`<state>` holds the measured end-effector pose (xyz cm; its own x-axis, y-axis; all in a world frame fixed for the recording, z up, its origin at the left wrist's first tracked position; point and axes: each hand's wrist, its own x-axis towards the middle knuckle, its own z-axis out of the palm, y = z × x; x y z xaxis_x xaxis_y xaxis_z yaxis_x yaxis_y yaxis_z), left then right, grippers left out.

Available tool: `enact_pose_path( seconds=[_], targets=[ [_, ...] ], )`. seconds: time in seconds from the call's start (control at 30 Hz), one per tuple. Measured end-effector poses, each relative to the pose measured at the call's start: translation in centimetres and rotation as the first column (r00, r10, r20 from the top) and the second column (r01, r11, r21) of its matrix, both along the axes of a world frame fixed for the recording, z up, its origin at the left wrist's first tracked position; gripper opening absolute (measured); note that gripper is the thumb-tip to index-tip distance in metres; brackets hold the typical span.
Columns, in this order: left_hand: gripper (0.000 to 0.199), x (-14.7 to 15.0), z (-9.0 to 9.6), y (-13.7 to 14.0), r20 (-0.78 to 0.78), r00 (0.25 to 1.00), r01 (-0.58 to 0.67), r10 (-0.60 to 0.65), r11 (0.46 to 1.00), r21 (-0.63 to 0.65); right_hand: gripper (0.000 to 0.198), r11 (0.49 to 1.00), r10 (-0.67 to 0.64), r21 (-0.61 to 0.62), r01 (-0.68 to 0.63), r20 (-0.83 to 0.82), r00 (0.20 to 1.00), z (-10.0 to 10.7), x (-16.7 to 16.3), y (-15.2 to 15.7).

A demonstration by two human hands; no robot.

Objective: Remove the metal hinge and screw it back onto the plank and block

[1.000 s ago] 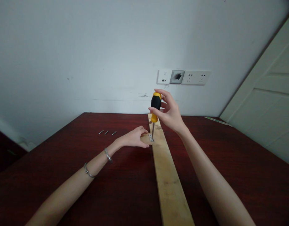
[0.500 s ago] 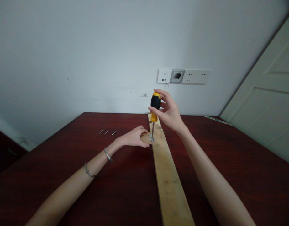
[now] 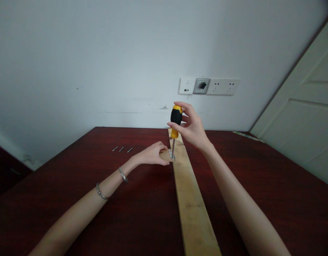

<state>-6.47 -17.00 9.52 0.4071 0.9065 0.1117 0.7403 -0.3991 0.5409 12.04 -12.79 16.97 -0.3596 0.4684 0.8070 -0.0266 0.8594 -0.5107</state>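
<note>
My right hand (image 3: pixel 189 124) grips a yellow and black screwdriver (image 3: pixel 176 116) by its handle, held nearly upright. Its tip meets a small metal hinge (image 3: pixel 170 153) at the left edge of a long wooden plank (image 3: pixel 192 199). Any screw under the tip is too small to make out. Thumb and fingers of my left hand (image 3: pixel 153 154) are closed around a small wooden piece (image 3: pixel 165 155), which lies against the plank's left side beneath the hinge. Three screws (image 3: pixel 121 149) lie in a row to the left of my left hand.
The plank runs lengthwise over a dark red table (image 3: pixel 142 213) towards the white wall (image 3: pixel 100 53). Wall sockets (image 3: pixel 224 87) sit above the table's back edge. A thin, pale strip (image 3: pixel 248 136) lies at the back right, near a white panelled door (image 3: pixel 308 117).
Almost nothing differs. The screwdriver has shifted very slightly in my right hand, and the view has moved a little; both hands keep their grips.
</note>
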Motion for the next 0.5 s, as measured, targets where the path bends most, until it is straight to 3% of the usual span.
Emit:
enact_pose_path(
  seconds=[0.5],
  targets=[
    [0.056,-0.25,-0.57,0.5,0.017,1.0,-0.026,0.026,0.999,0.026,0.055,0.998,-0.047,0.044,0.047,0.009,0.999,0.07,0.2,0.05]
  ],
)
